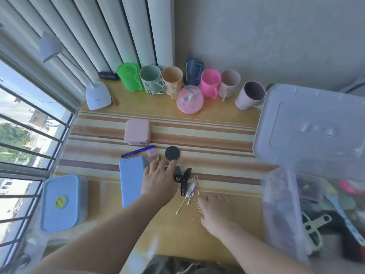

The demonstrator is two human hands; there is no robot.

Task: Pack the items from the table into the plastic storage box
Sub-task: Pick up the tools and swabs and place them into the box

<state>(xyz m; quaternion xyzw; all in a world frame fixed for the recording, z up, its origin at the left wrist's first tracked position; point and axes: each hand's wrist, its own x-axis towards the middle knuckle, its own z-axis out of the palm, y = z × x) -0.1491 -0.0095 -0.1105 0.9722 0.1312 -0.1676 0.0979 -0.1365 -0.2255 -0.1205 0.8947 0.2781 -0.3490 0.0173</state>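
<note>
Striped table [217,133], hands palm-down, left hand [158,180] outstretched, right hand [214,209] nearer

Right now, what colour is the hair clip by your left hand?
Black hair clip, seen in the head view.

Your colours on the striped cloth

Beside your left hand [159,181]: a light-blue box [131,181], a black clip [182,179], a black disc [172,153]; beyond it a pink case [137,132], on brown-and-cream stripes [217,139].

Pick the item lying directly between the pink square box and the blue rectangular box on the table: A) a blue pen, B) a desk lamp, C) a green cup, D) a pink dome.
A: the blue pen lies just below the pink square box and just above the blue rectangular box.
</note>
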